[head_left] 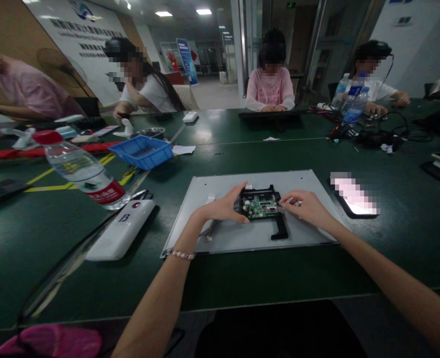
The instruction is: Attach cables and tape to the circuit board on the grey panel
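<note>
A green circuit board sits in a black plastic bracket, which rests on a flat light-grey panel. My left hand grips the bracket's left side, thumb at the near edge and index finger at the far edge. At the board's right edge, my right hand is closed in a pinch. Whatever lies between those fingertips is too small to make out. A thin cable with a small connector lies on the panel below my left wrist.
Left of the panel are a white power bank, a tilted water bottle and a blue tray. A phone lies to the right. Several people sit around the green table, and more bottles stand at the back right.
</note>
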Available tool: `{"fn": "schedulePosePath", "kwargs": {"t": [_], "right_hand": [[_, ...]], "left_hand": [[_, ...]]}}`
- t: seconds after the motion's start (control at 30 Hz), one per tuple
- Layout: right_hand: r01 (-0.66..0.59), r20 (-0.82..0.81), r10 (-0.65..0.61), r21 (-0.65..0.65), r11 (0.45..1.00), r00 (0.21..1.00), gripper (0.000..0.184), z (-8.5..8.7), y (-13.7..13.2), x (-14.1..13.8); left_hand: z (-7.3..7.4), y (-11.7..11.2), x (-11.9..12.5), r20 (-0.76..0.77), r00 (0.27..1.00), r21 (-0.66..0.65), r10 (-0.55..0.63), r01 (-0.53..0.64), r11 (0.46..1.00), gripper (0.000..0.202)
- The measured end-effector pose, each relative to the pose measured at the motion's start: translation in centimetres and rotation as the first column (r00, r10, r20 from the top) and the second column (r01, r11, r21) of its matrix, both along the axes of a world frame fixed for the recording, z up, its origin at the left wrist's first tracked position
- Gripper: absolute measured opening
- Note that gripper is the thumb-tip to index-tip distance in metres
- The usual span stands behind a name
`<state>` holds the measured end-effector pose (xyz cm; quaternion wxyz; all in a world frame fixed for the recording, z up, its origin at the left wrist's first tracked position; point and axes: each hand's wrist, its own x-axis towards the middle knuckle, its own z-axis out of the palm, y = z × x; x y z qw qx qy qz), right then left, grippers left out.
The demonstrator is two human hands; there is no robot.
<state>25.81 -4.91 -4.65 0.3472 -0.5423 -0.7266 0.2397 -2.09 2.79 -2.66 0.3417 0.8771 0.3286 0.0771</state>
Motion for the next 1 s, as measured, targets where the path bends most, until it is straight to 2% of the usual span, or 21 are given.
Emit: {"fn": "schedulePosePath", "kwargs": {"t": [0.4, 0.73, 1.0], "right_hand": [[-0.047, -0.02, 0.048, 0.06, 0.997, 0.999, 0.012, -0.3, 0.3, 0.4], [-0.023, 0.034, 0.02, 0.083, 0.996, 0.999, 0.014, -0.7, 0.7, 1.0], [-0.021, 0.026, 0.018, 0.097, 0.995, 0.999, 0.014, -1.3, 1.0, 1.4]], "left_hand": [[-0.1, 0.0, 0.0, 0.022, 1.0, 0.032, -0.018, 0.018, 0.999, 0.113], [0.5, -0.5, 0.3, 0.023, 1.0, 0.03, -0.016, 0.016, 0.999, 0.114], [0.4, -0.5, 0.3, 0.034, 0.999, 0.034, -0.01, 0.009, 0.999, 0.115]]}}
